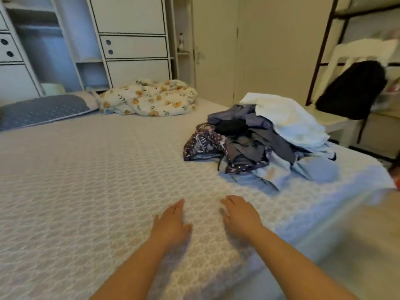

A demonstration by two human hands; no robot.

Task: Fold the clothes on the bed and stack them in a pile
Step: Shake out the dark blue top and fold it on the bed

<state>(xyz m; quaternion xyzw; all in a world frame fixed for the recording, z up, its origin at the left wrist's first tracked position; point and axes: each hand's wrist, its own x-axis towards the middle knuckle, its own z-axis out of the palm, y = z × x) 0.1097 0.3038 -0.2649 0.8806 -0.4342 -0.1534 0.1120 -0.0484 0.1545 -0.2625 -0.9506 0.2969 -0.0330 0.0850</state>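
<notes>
Head view, inspected remotely: I find both hands held low over the white quilted bed (86,180), palms down, neither holding anything. The left hand (171,221) has its fingers straight and loose. The right hand (241,215) has its fingers slightly bent and relaxed; its grip is apart, as is the left's. I cannot tell whether either palm touches the cover.

The task's thing, a loose heap of unfolded clothes (259,139), lies ahead of the right hand and off to its outer side, well apart from both hands. Within it I note a dark purple patterned garment (203,144) on the side nearest the hands, grey and blue pieces in the middle, a pale blue garment (275,172) spread at the base, and a white towel-like cloth (287,120) on top at the far side. No folded pile is visible; I judge folding not yet begun.

Handling assessment: the items look light, limp and tangled, not fragile. A pinch at an edge or corner of the topmost or nearest piece should lift it free; a pull from the base risks dragging the heap.

Beyond the left hand lie a floral crumpled blanket (149,98) and a blue pillow (43,109).
</notes>
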